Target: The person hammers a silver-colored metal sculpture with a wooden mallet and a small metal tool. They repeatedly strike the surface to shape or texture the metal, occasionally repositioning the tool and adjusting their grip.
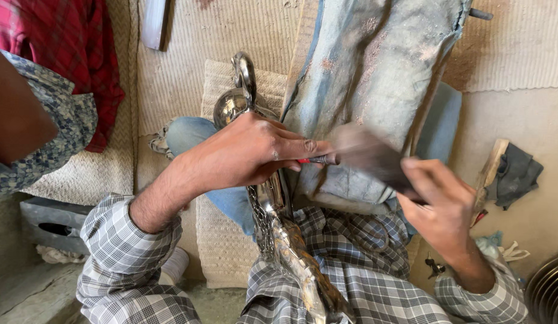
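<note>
My left hand (246,153) grips a long shiny metal piece (279,237) that runs from my lap up to a rounded, polished end (234,102). A thin tool with a red handle (312,160) pokes out past the fingers of that hand. My right hand (444,201) holds a dark flat tool (372,156), blurred by motion, its end close to the left hand's fingertips. Behind both hands stands a worn blue cloth draped over a board (375,72).
A person in a patterned sleeve (51,126) sits at the left with red checked cloth (63,42) behind. A woven mat (222,240) lies under the metal piece. A wooden handle and dark rag (507,171) lie right; a ribbed metal disc (549,291) is bottom right.
</note>
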